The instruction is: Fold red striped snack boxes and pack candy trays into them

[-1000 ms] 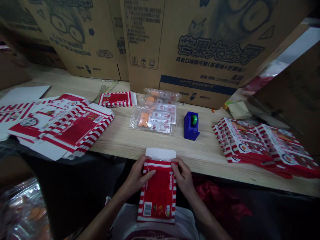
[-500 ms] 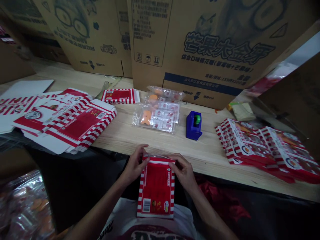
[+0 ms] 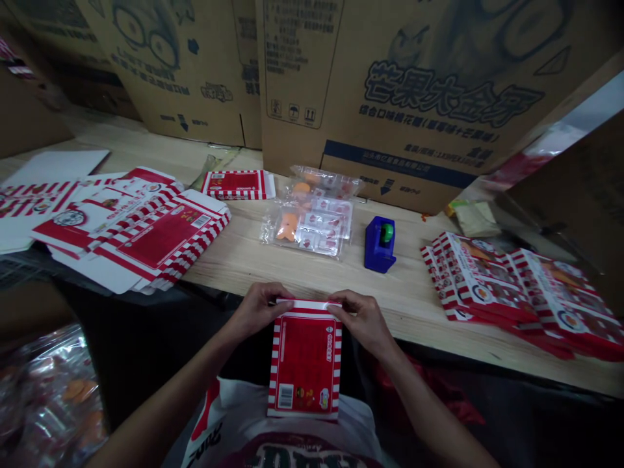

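A red box with white-striped edges (image 3: 304, 361) stands upright against my chest, its barcode side facing me. My left hand (image 3: 259, 311) grips its top left corner and my right hand (image 3: 363, 320) grips its top right corner, fingers pressed over the closed top flap. Both hands sit just in front of the wooden table's near edge (image 3: 341, 305).
Flat red-and-white box blanks (image 3: 141, 227) fan out at the left. Clear snack packets (image 3: 307, 221) and a blue tape dispenser (image 3: 379, 244) lie mid-table, with one small box (image 3: 238, 184) behind. Filled boxes (image 3: 511, 286) are stacked right. Large cartons (image 3: 390, 97) wall the back.
The white top flap that stuck up a second ago is now folded down, and both hands have shifted onto the box's top edge.
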